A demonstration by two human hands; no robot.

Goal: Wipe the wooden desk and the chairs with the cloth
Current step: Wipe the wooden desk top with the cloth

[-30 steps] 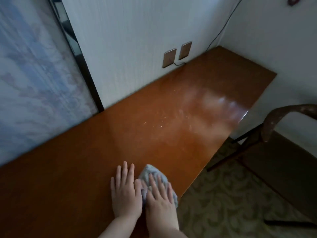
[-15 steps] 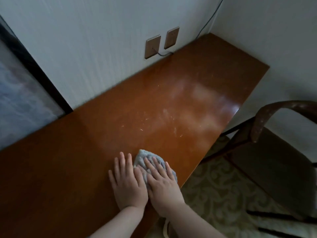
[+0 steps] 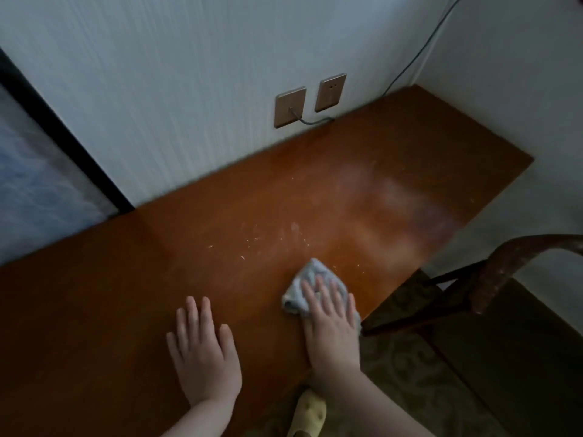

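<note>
A long glossy wooden desk (image 3: 362,197) runs along the white wall. Pale specks and dust marks lie near its middle. My right hand (image 3: 331,326) lies flat with straight fingers on a crumpled light blue-grey cloth (image 3: 304,287), pressing it onto the desk close to the front edge. My left hand (image 3: 202,354) rests flat on the bare wood a hand's width to the left of the cloth. A dark wooden chair (image 3: 492,279) with a curved armrest stands to the right of the desk.
Two brown wall sockets (image 3: 310,99) sit above the desk, one with a cable (image 3: 310,121) plugged in. A dark-framed panel (image 3: 41,184) stands at the left. Patterned carpet (image 3: 410,373) lies below the desk edge, and a yellow slipper (image 3: 307,411) shows at the bottom.
My right hand has slid the cloth to the right and further onto the desk, away from my left hand, which stays flat on the wood. The view has shifted right.
</note>
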